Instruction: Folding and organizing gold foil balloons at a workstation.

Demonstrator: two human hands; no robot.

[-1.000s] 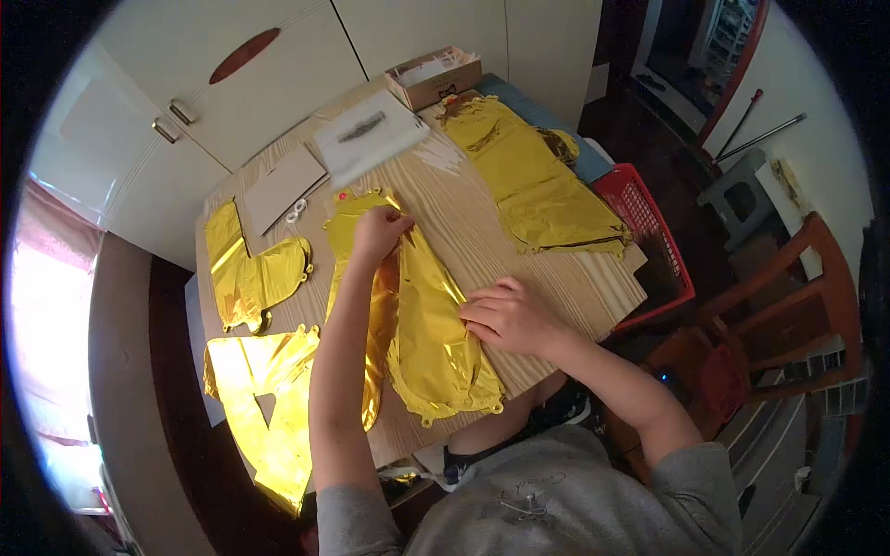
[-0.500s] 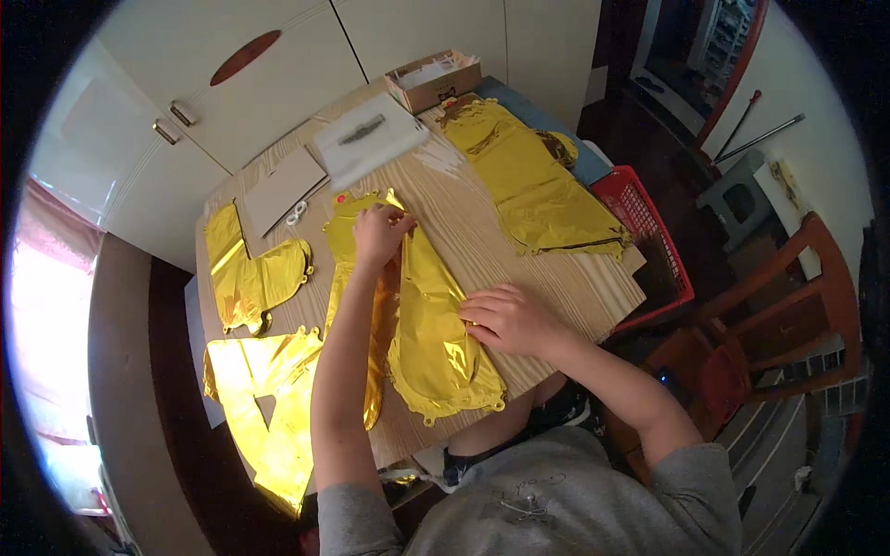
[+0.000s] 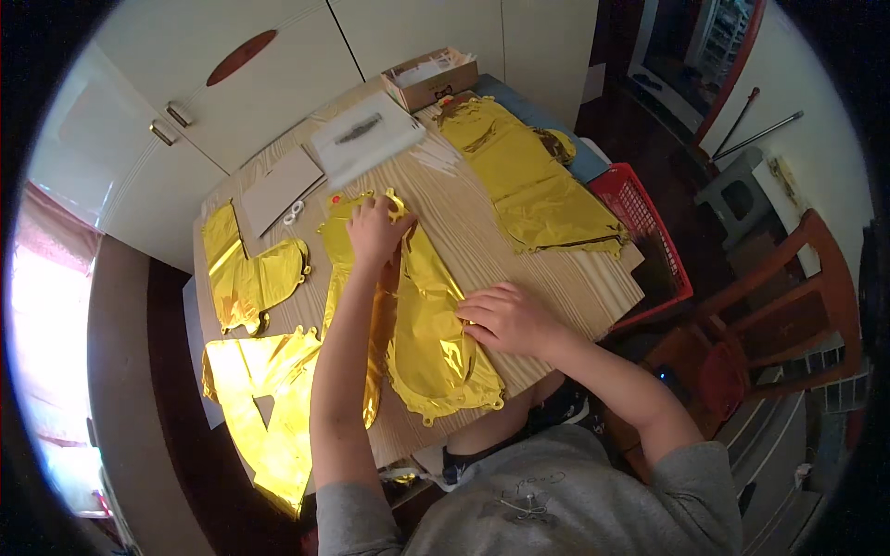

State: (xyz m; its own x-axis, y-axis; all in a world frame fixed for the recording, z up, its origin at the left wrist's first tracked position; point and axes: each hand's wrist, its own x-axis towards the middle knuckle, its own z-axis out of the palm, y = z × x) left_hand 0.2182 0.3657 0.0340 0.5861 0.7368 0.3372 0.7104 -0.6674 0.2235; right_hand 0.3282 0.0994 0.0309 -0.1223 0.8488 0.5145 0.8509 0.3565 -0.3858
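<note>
A flat, uninflated gold foil balloon point(image 3: 431, 343) lies lengthwise on the table in front of me. Near its far end, my left hand point(image 3: 375, 232) rests on it with fingers bent, thumb and fingertips gripping the foil beside a fold. At the balloon's right edge, my right hand point(image 3: 508, 318) holds the rim between thumb and curled fingers. My left forearm covers part of the balloon's left side. To the left lie a J-shaped gold foil balloon point(image 3: 250, 283) and an A-shaped gold foil balloon point(image 3: 287, 371). Another flat gold foil balloon point(image 3: 533, 181) sits at the far right.
At the back stand an open cardboard box point(image 3: 431, 82) and a clear plastic bag point(image 3: 363, 139). A grey-brown card point(image 3: 280, 190) and small white rings point(image 3: 294, 213) lie at the back left. A red basket point(image 3: 663, 250) and a wooden chair point(image 3: 788, 306) stand right of the wooden table point(image 3: 593, 292).
The whole view has shifted very slightly. My left hand's fingers have moved a little on the far end of the balloon; my right hand stays at its edge.
</note>
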